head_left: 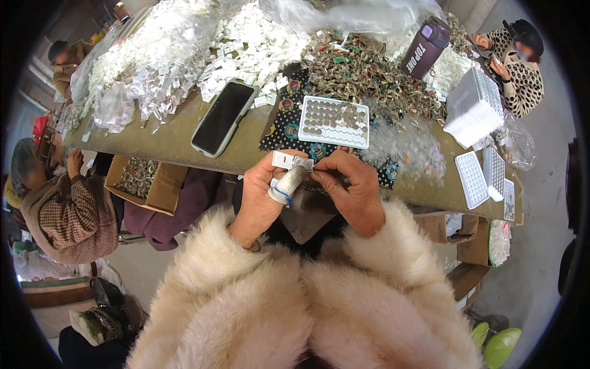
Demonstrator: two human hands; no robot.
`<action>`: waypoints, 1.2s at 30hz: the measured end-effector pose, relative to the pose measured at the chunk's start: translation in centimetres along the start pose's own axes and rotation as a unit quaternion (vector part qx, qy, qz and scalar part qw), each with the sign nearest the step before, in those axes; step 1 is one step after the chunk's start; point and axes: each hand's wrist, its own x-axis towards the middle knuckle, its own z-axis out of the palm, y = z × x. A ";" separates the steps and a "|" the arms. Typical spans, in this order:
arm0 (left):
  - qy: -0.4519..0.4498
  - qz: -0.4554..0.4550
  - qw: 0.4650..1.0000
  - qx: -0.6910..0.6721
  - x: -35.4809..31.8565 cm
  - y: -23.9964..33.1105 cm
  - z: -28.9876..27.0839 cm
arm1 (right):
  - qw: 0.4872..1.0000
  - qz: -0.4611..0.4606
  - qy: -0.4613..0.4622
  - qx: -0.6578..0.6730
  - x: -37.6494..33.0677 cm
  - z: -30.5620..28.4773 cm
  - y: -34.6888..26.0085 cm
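Pinched in the left hand (255,195) by the olive table's (161,140) near edge, a white oblong plastic piece (283,160) could be knocked loose by the right hand (351,194), fingertips closed, contents hidden.

can pass ahead of the left hand (255,198), along a narrow strip of green tabletop (246,142) beside the phone (225,118). meets the white tray (337,138) just ahead of the right hand (357,192), then the heap of metal pieces (369,77) beyond. farther ahead-right, runs up against the purple bottle (425,49) and tall tray stack (473,111); passes over low clear pieces (402,152) to the right.
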 end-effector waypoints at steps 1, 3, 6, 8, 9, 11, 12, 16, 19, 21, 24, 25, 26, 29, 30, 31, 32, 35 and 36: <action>-0.002 -0.011 1.000 -0.013 0.0 0.0 0.0 | 1.000 0.014 0.002 0.027 -0.1 0.1 -0.1; -0.018 -0.054 0.998 -0.040 0.0 0.2 -0.4 | 0.999 0.006 -0.005 0.035 -0.3 0.0 -0.3; -0.068 -0.115 0.961 -0.243 0.2 0.1 -0.7 | 0.999 -0.024 0.000 0.041 -0.2 -0.2 -0.4; -0.027 -0.109 0.985 -0.134 0.1 -0.1 -0.6 | 0.998 -0.027 0.004 0.049 -0.2 -0.4 -0.4; -0.004 -0.108 0.991 -0.075 0.0 -0.3 -0.5 | 0.998 -0.016 0.004 0.057 -0.2 -0.4 -0.4; -0.003 0.023 0.999 0.026 0.3 -0.9 0.2 | 0.998 0.006 0.014 0.054 -0.3 -0.4 -0.4; -0.008 0.087 0.993 0.082 0.4 -1.1 0.4 | 0.999 0.015 0.024 0.043 -0.3 -0.3 -0.3; 0.024 0.114 0.990 0.086 0.2 -1.2 1.0 | 0.989 0.110 0.036 0.088 -0.5 -0.2 -0.1; 0.020 0.036 0.999 0.004 -0.1 -0.9 1.3 | 0.960 0.210 0.000 0.187 -0.5 -0.5 0.2; 0.001 -0.028 0.998 -0.058 0.0 -0.7 1.1 | 0.939 0.229 -0.018 0.258 -0.4 -0.7 0.5; -0.004 -0.068 0.995 -0.077 0.1 -0.7 0.6 | 0.986 0.082 -0.005 0.143 0.0 -0.6 1.2; -0.014 -0.069 0.996 -0.047 0.1 -0.8 0.4 | 0.998 0.004 0.007 0.064 0.2 -0.6 1.4; -0.025 -0.071 0.997 -0.022 0.1 -0.9 0.1 | 0.998 -0.048 0.016 0.026 0.2 -0.6 1.5; -0.043 -0.006 0.997 0.067 0.2 -1.4 -0.2 | 0.981 -0.176 0.033 -0.077 0.1 -0.3 1.8; -0.048 0.039 0.994 0.093 0.4 -1.6 -0.2 | 0.974 -0.199 0.035 -0.103 -0.1 0.1 1.7; -0.042 0.071 0.990 0.118 0.7 -1.8 -0.2 | 0.966 -0.222 0.035 -0.129 -0.2 0.3 1.7; -0.037 0.113 0.983 0.137 0.9 -1.9 -0.1 | 0.961 -0.234 0.009 -0.149 -0.2 0.4 1.7; -0.042 0.093 0.985 0.139 0.8 -1.7 -0.1 | 0.962 -0.212 0.014 -0.170 -0.9 0.9 1.5; -0.048 0.070 0.988 0.130 0.5 -1.4 -0.2 | 0.959 -0.215 0.009 -0.182 -1.0 1.0 1.5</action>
